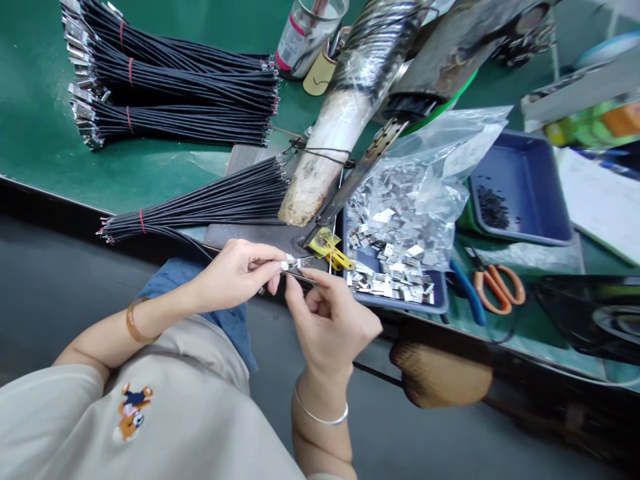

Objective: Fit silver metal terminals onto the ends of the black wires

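The bare left forearm reaches from 8 o'clock toward 2 o'clock. The left hand (240,272) has its thumb and forefinger pinched together, tips pointing to 3 o'clock. The right forearm stands up from 6 o'clock. The right hand (330,321), at 4 o'clock of the left, is curled, and its fingertips (294,288) meet the left's.

The pinched piece (295,263) is too small to identify, the jar (306,30) cropped

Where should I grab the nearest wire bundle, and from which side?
Likely best at the red band of the wire bundle, coming from above: the wires are cinched tight there, while the other end fans out loose.
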`<action>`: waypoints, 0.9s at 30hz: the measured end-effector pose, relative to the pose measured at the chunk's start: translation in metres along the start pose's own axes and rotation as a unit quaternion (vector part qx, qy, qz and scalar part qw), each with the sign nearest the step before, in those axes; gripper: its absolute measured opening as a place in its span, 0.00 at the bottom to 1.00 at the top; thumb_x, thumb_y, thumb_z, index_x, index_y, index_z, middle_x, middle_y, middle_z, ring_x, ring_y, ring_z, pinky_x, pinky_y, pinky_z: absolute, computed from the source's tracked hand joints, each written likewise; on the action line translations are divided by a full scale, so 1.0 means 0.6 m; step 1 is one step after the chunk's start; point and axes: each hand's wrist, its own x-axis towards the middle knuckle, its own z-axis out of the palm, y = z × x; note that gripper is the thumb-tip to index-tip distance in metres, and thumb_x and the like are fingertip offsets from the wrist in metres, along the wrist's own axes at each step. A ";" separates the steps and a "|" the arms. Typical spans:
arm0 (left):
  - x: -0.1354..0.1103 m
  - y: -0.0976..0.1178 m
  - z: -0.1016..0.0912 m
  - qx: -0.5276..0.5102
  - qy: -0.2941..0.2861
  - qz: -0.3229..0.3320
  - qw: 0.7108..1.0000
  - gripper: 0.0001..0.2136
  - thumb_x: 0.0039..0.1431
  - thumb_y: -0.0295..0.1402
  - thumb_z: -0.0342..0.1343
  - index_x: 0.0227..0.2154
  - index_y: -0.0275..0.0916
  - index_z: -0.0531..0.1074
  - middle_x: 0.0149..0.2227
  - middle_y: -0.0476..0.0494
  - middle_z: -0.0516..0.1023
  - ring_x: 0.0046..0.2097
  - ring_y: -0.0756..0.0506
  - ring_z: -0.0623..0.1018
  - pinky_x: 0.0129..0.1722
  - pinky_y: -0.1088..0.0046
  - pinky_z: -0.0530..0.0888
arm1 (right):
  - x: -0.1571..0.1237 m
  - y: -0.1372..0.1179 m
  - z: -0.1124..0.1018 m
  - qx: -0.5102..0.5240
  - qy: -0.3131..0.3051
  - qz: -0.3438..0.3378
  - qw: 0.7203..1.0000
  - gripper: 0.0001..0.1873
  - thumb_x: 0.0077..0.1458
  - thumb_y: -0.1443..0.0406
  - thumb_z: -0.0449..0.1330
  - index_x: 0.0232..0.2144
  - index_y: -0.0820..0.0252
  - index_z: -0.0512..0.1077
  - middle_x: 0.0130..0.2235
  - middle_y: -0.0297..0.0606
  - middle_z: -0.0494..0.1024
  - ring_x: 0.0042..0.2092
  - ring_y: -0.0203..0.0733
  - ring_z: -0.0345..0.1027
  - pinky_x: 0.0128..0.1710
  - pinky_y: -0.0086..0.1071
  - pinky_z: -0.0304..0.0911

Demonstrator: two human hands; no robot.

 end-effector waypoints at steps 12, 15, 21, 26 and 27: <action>-0.010 0.002 -0.001 0.119 -0.008 0.042 0.992 0.11 0.62 0.28 0.51 0.30 0.33 0.78 0.22 0.49 0.75 0.25 0.54 0.68 0.27 0.80 0.65 | 0.004 -0.002 0.007 0.025 -0.010 0.012 1.000 0.06 0.56 0.70 0.61 0.27 0.59 0.71 0.17 0.20 0.59 0.16 0.25 0.51 0.18 0.23 0.50; -0.010 -0.001 0.001 0.116 0.000 0.050 0.992 0.11 0.62 0.28 0.51 0.32 0.33 0.79 0.23 0.48 0.76 0.25 0.53 0.69 0.27 0.80 0.65 | -0.002 0.006 -0.003 0.079 -0.006 0.067 0.995 0.06 0.56 0.70 0.61 0.28 0.58 0.72 0.18 0.21 0.61 0.17 0.26 0.52 0.18 0.22 0.51; -0.004 0.005 -0.004 -0.026 -0.006 -0.037 0.999 0.11 0.61 0.28 0.51 0.32 0.31 0.78 0.21 0.49 0.74 0.20 0.56 0.62 0.22 0.80 0.61 | 0.001 0.004 -0.001 0.031 0.032 -0.007 0.999 0.04 0.54 0.68 0.66 0.34 0.56 0.76 0.16 0.20 0.62 0.15 0.25 0.51 0.18 0.23 0.51; -0.002 0.011 -0.014 -0.088 -0.052 -0.078 0.992 0.10 0.61 0.31 0.53 0.30 0.30 0.76 0.21 0.49 0.73 0.18 0.58 0.59 0.18 0.81 0.58 | 0.009 0.003 0.012 0.006 0.011 -0.092 0.996 0.02 0.60 0.68 0.63 0.36 0.57 0.75 0.18 0.24 0.70 0.17 0.27 0.58 0.21 0.24 0.55; -0.002 0.012 -0.015 -0.085 -0.059 -0.077 0.992 0.10 0.61 0.31 0.53 0.30 0.30 0.76 0.21 0.49 0.74 0.18 0.58 0.60 0.19 0.81 0.58 | 0.009 0.004 0.012 0.007 0.013 -0.099 0.995 0.02 0.60 0.68 0.62 0.36 0.57 0.74 0.19 0.25 0.72 0.18 0.28 0.59 0.21 0.24 0.56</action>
